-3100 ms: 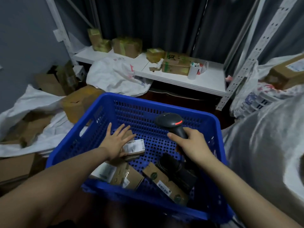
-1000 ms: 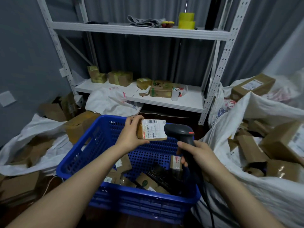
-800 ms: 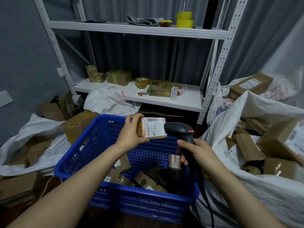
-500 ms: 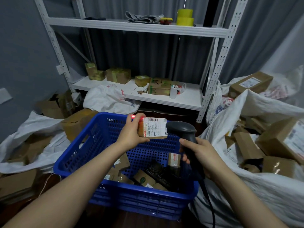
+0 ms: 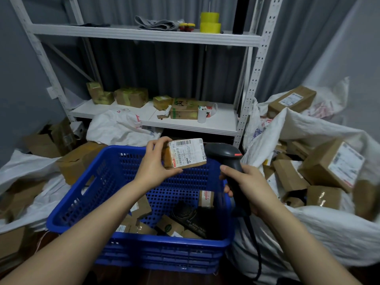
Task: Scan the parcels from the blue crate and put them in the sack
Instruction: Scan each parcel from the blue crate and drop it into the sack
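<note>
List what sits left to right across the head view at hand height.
Cardboard box beside the crate → left hand → parcel it holds → scanner → right hand gripping it → white sack of boxes.

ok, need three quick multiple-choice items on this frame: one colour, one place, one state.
1. What colour are the stacked tape rolls on the top shelf?
A) red B) yellow C) black
2. Where is the small brown cardboard parcel with the white label?
A) held above the blue plastic crate B) lying inside that crate C) on the top shelf
3. What is the right hand doing?
A) hanging open B) pressing the crate's rim C) gripping the black handheld scanner

Key: 1 B, both rolls show yellow; 2 A, the left hand pinches it over the crate; 3 C, its fingers curl round the scanner's handle.
</note>
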